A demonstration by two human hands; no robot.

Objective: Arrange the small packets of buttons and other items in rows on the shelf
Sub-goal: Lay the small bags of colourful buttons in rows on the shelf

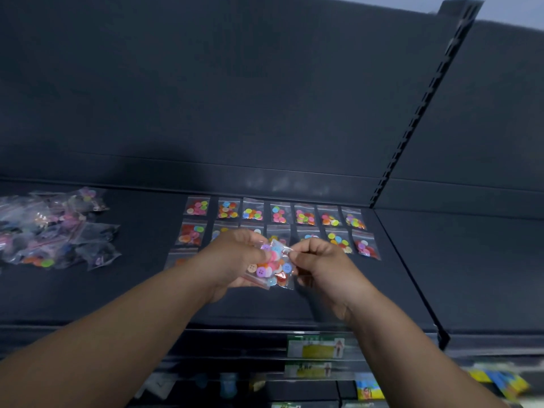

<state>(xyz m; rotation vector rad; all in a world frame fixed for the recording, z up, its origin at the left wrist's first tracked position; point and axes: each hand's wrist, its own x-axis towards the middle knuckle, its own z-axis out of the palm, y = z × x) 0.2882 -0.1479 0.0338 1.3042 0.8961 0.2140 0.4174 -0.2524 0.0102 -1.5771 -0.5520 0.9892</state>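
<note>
Dark shelf with a matching back panel; a slotted upright bounds the bay at right. The held packets, a small bunch of clear bags of coloured buttons, are above the shelf between both hands. The left hand curls round the bunch from below, and the right hand pinches the upper corner of one bag. The bags are judged light, limp and slick: the film crumples and they slide over one another. The flat film margin clear of the buttons looks the surest hold, one bag at a time. In the laid rows, the back row lies close to the panel and the second is partly hidden by the hands. A third-row packet lies at the left end. Open room lies on the bare shelf between the rows and the front lip. The loose pile lies well apart at left. A wrist dragged low would likely shift the laid bags.
</note>
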